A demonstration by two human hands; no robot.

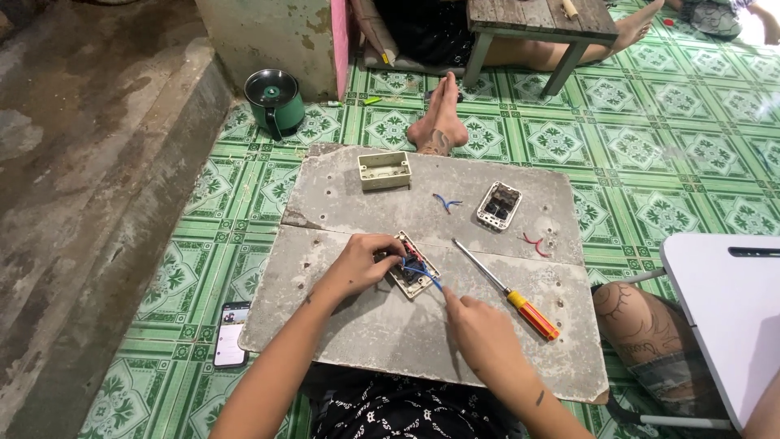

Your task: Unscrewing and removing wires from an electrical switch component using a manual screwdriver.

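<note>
I see the switch plate [413, 268] lying face down near the middle of the grey slab [366, 325], which sits on the green tiled floor [650, 146]. My left hand [361, 262] is closed on the plate's left edge, fingers curled over it and pinning it to the slab. A blue wire [424, 272] runs across the back of the plate and out toward my right hand [479, 325], whose fingertips are pinched narrow on the wire's free end just beside the plate's lower right corner. Right of that hand a screwdriver [504, 289] with a red and yellow handle lies on the slab, its tip pointing up toward the left, near the plate but not touching it. Farther up the slab, a second switch plate [499, 205] lies with its back up, and between it and the far left corner is a small scrap of blue wire [445, 202]. A red wire scrap [534, 244] lies near the right edge. The cream box [384, 170] stands open side up at the far edge; I cannot tell whether anything is in it. Off the slab, a phone [231, 333] rests on the floor at the left, and a green pot [275, 99] with a dark lid stands by the wall. Another person's feet [439, 122] rest on the floor beyond the slab.
</note>
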